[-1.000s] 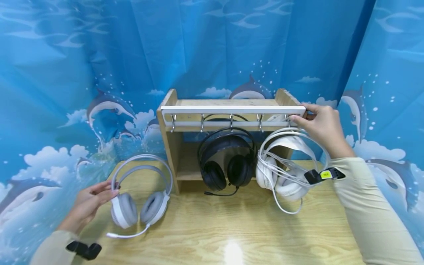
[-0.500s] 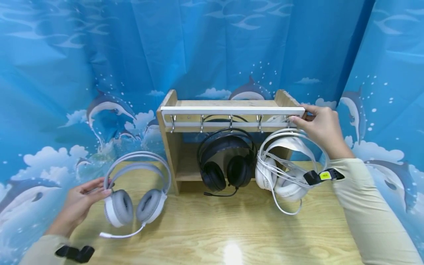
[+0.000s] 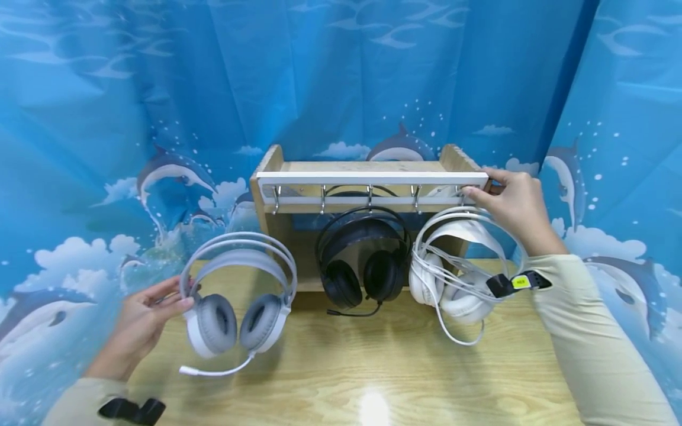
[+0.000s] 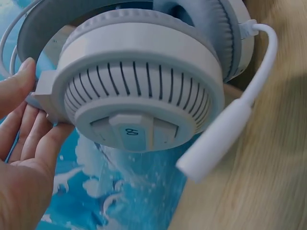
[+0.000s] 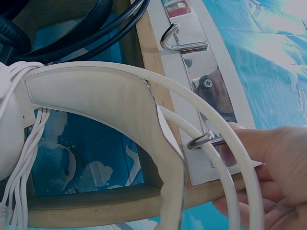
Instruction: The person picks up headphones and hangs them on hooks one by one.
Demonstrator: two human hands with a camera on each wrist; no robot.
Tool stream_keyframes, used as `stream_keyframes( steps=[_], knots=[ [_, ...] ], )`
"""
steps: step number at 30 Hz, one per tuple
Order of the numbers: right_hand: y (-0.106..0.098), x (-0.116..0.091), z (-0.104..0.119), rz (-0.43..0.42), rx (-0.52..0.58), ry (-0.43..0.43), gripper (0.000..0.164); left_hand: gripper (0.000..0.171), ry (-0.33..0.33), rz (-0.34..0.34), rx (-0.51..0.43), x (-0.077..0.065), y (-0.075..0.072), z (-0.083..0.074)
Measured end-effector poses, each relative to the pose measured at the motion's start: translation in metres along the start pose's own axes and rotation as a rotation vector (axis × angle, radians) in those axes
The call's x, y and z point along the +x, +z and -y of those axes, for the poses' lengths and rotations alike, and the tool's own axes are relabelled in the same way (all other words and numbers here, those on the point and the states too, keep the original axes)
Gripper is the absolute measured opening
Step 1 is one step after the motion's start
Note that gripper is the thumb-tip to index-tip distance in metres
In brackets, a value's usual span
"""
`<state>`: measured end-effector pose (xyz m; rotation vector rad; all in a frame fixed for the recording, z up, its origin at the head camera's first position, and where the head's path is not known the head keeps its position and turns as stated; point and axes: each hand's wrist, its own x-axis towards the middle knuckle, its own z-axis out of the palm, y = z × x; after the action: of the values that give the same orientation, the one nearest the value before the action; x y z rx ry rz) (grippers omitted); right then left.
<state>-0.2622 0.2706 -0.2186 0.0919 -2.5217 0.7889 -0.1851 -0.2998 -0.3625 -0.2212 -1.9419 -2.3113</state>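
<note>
My left hand (image 3: 140, 322) pinches a white headset with grey cushions (image 3: 242, 258) at the side of its headband, just above one ear cup (image 4: 144, 81). It hangs upright above the table, left of the shelf, with its microphone boom (image 4: 225, 129) pointing out to the left. My right hand (image 3: 514, 204) grips the right end of a white hook rail (image 3: 373, 177), thumb in front and the other fingers partly hidden behind. Close below that hand, a white headset with a bundled cable (image 3: 469, 296) hangs from the rightmost hook (image 5: 204, 140).
A black headset (image 3: 362, 254) hangs from the middle hook. Several metal hooks (image 3: 276, 198) line the rail, which fronts a small wooden shelf (image 3: 277, 236). The shelf stands on a wood-grain table (image 3: 341, 367) before a blue dolphin-print curtain (image 3: 319, 77).
My left hand drifted a little left with its headset, then came back right and slightly up, closer to the shelf's left side. My right hand has stayed on the rail.
</note>
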Motion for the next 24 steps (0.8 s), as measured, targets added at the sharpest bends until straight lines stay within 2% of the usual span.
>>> stream_keyframes(
  steps=[11,19,24],
  knots=[
    [0.0,0.0,0.0,-0.009,0.004,-0.012,0.066,0.05,0.109,0.049,-0.156,0.004,0.026,-0.001],
    [0.001,0.001,-0.001,-0.006,0.01,-0.014,0.065,0.047,0.088,0.081,-0.195,0.007,0.033,-0.004],
    [0.0,0.001,-0.001,-0.01,0.013,-0.017,0.064,0.048,0.109,0.112,-0.246,0.012,0.037,-0.004]
  ],
)
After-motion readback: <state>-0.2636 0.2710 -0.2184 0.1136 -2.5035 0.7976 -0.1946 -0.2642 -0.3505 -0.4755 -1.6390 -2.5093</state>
